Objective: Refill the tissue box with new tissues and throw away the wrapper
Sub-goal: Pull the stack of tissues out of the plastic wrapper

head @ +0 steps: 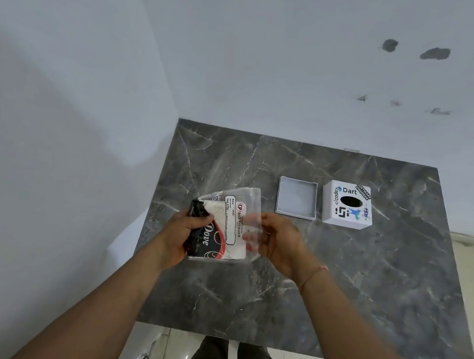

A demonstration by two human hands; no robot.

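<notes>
Above grey marble table, both hands' fingers grip the tissue pack between them.

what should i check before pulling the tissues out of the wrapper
1. Left hand has a grip on the tissue pack: ok.
2. Right hand holds the clear wrapper end: ok.
3. Wrapper open enough to slide tissues out: cannot tell.
4. Tissue box opened, its base lid lying beside it on the table: ok.
5. Box empty inside: cannot tell.
6. Bin in reach for the wrapper: cannot tell, none in view.
</notes>
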